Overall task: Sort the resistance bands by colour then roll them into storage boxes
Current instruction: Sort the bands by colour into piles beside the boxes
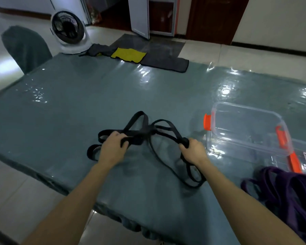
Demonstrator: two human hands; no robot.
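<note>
Far edge of glossy grey-green covered table [78, 96]: yellow cloth [128, 54] overlapping dark grey cloths [164, 63]. Beyond, on floor: white round fan [68, 30]; covered chair [26, 46] far left. Right side: two clear plastic storage boxes with orange clips [245, 128], stacked askew. Near right: heap of purple resistance bands [290, 188], clear of both hands. Centre: tangled black resistance bands [148, 133], strung roughly left to right, loops trailing near. Left hand [113, 147] closed on left bundle; right hand [193, 149] fisted around right strands.

Table [95, 89]: bands [166, 156], boxes [245, 126], cloths [129, 54]
</note>
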